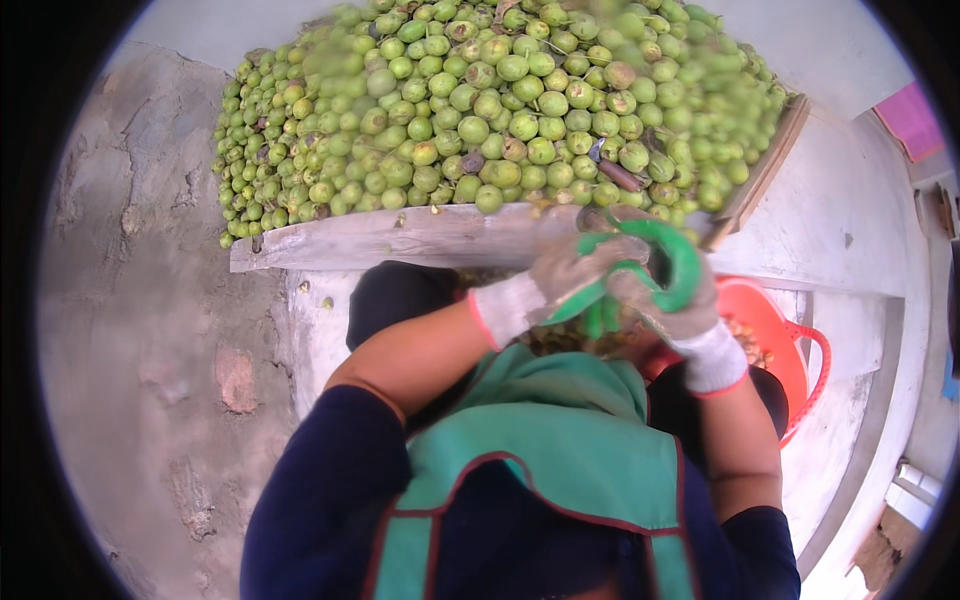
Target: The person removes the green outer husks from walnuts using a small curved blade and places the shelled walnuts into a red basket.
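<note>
Both my hands wear pale work gloves with white cuffs and are close together in front of the wooden board, smeared by motion. My left hand (580, 275) is closed round a green strip-like part. My right hand (668, 302) grips the thick, curved green tool (680, 262), which loops over its fingers. Its exact kind is blurred, and whether a fruit sits between my hands cannot be made out. Just beyond them rises a large heap of round green fruits (525, 95). A brown-handled knife (620, 176) lies on the heap's near edge.
A pale wooden board (400, 238) holds back the heap's near side, another board (757, 170) its right side. By my right knee stands a red basket (790, 360) with pale pieces inside. Rough concrete floor (170, 330) lies to the left.
</note>
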